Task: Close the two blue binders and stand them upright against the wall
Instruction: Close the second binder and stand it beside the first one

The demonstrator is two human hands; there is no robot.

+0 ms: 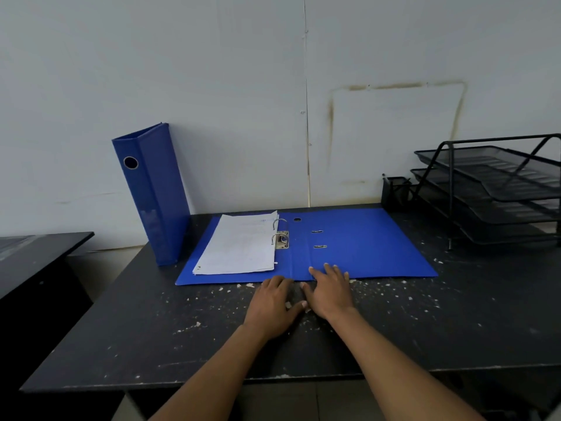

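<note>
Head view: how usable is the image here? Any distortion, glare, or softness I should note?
Head view: dim, bluish light; wide-angle bending bows the desk edges and tilts the upright binder; a faint sheen on that binder's cover, no harsh glare; text on the paper stack in the open binder is too soft to read; both hands are sharp.

Your black, speckled table (pixel 394 335): shut binder (pixel 154 192) upright at back-left corner, open binder (pixel 358 247) flat mid-back, trays (pixel 498 189) back-right.
</note>
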